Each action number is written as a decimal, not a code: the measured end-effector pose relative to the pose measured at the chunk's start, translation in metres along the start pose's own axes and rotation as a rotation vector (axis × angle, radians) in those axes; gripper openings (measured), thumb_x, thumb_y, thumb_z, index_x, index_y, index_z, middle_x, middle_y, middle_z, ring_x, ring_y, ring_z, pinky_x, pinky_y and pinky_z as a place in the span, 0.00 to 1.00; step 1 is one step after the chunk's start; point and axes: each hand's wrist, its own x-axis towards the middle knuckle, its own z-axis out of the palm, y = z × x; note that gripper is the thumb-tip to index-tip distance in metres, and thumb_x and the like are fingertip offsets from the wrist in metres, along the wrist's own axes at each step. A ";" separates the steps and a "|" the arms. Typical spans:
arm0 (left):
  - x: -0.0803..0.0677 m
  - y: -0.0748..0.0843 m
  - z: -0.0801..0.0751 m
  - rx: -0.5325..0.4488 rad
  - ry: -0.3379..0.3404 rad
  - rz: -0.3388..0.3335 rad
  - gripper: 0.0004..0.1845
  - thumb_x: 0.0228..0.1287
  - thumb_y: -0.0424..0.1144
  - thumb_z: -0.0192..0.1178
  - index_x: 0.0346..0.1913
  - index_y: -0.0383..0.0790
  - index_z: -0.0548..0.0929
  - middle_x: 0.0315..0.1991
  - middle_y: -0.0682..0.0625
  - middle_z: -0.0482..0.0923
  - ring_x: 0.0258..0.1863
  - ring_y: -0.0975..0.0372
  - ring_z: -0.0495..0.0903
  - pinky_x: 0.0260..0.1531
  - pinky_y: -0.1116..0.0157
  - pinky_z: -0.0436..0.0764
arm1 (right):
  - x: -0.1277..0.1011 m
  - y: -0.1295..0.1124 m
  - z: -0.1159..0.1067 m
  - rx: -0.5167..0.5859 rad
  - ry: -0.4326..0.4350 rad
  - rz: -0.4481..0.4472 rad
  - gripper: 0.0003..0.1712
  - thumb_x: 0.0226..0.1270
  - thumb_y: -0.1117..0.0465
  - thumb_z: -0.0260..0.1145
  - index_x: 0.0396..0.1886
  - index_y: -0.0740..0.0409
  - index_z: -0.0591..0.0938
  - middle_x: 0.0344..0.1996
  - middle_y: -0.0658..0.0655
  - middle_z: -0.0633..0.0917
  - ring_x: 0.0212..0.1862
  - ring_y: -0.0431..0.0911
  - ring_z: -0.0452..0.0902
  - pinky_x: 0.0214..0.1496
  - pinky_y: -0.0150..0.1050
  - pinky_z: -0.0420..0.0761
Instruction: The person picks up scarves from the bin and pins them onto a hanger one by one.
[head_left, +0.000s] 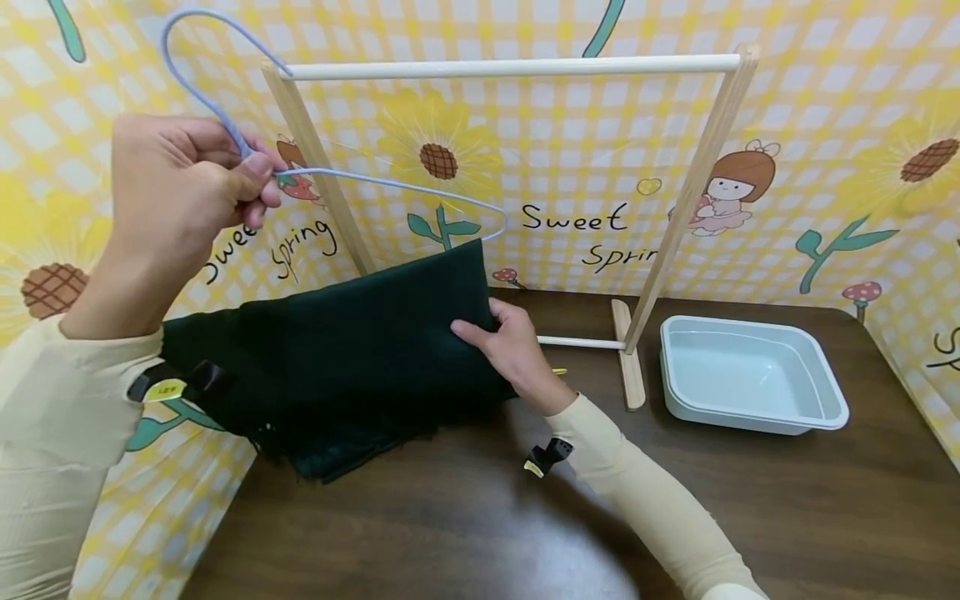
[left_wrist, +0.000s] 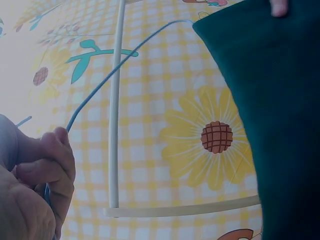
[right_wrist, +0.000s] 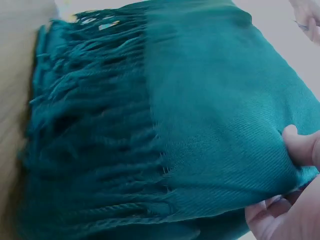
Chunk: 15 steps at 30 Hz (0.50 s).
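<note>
My left hand (head_left: 198, 179) grips a thin blue wire hanger (head_left: 390, 181) at the base of its hook, raised at the left of the head view. Over the hanger's lower part hangs a folded dark green fringed scarf (head_left: 352, 342), which hides the hanger's bottom bar. At the scarf's right edge my right hand (head_left: 517, 350) pinches the cloth, thumb in front and fingers behind. The right wrist view shows the scarf's long fringe (right_wrist: 95, 135) along one end and the right thumb (right_wrist: 300, 145) on the weave.
A wooden rack with a white top rail (head_left: 517, 67) stands behind the scarf. To its right, a pale blue plastic basin (head_left: 750, 375) sits on the dark wooden table (head_left: 420, 533). A yellow checked cloth backdrop (head_left: 525, 142) covers the wall.
</note>
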 end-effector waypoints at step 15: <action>-0.005 -0.007 -0.001 0.000 0.056 -0.016 0.12 0.63 0.21 0.63 0.22 0.27 0.87 0.21 0.47 0.86 0.08 0.62 0.76 0.10 0.73 0.76 | -0.017 0.054 -0.005 -0.278 -0.023 0.030 0.14 0.64 0.60 0.74 0.47 0.62 0.87 0.47 0.60 0.89 0.50 0.51 0.82 0.60 0.50 0.81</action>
